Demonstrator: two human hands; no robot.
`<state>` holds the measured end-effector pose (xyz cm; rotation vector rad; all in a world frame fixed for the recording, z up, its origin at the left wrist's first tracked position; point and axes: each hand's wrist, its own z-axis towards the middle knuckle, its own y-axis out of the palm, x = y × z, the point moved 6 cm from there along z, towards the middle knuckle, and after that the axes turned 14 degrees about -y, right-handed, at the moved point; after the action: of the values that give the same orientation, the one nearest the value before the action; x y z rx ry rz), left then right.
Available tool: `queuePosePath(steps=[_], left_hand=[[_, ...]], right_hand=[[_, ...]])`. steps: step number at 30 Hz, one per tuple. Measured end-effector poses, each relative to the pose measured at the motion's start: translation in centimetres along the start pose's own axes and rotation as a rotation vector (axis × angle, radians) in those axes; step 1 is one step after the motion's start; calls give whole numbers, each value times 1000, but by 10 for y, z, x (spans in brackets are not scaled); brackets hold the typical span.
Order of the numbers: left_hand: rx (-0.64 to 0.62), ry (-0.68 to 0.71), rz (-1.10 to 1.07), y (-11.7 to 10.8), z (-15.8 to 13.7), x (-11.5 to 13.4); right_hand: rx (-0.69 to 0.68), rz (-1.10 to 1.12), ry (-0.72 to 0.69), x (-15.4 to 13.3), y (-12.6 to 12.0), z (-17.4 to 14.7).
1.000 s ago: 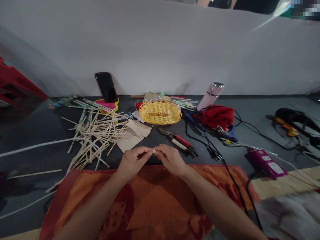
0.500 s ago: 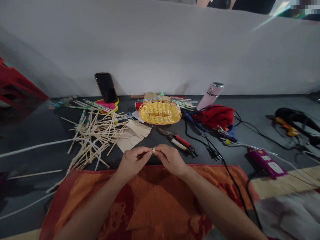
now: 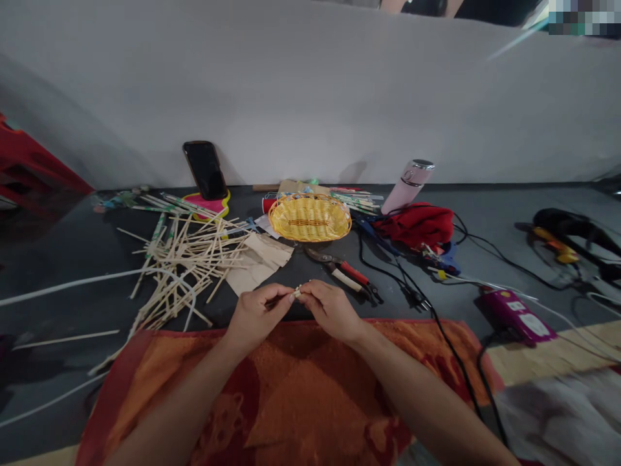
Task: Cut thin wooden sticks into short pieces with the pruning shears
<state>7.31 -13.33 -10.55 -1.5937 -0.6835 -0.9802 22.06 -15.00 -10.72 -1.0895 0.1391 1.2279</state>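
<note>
Between my fingertips is a small pale wooden piece [image 3: 297,293], its exact shape too small to make out. My left hand [image 3: 259,315] pinches it from the left, and my right hand [image 3: 332,309] grips it from the right. Both hands hover above the far edge of an orange and red towel [image 3: 301,388]. Just beyond them lie pliers [image 3: 342,270] with red and white handles. A sheet of brown paper [image 3: 255,265] rests beside a loose heap of thin wooden sticks [image 3: 189,259] to the left.
A yellow woven basket [image 3: 310,220] stands at the back centre. Behind the sticks a phone [image 3: 206,169] leans upright. To the right are a pink flask [image 3: 408,188], a red cloth [image 3: 417,226], black cables [image 3: 436,323] and a purple power box [image 3: 519,317]. A grey wall [image 3: 291,90] rises behind.
Both hands stay almost where they were, still pinching the small wooden piece, with only slight finger movement. The objects on the table have not moved.
</note>
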Motion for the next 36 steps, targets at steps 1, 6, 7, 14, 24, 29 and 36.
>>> queuePosePath(steps=[1, 6, 7, 14, 24, 29, 36], left_hand=[[-1, -4, 2, 0, 0, 0], [5, -9, -6, 1, 0, -1], [7, -6, -6, 1, -1, -2], [32, -40, 7, -3, 2, -6], [96, -95, -57, -14, 9, -15], [90, -102, -61, -13, 10, -16], [107, -108, -78, -16, 14, -18]], right_hand=[[1, 1, -3, 0, 0, 0], [14, 2, -4, -1, 0, 0], [15, 1, -3, -1, 0, 0], [-17, -56, -32, 0, -7, 3], [-205, -489, 87, 34, -12, -7], [-234, -490, 107, 40, -7, -8], [-155, -626, 199, 44, -55, -10]])
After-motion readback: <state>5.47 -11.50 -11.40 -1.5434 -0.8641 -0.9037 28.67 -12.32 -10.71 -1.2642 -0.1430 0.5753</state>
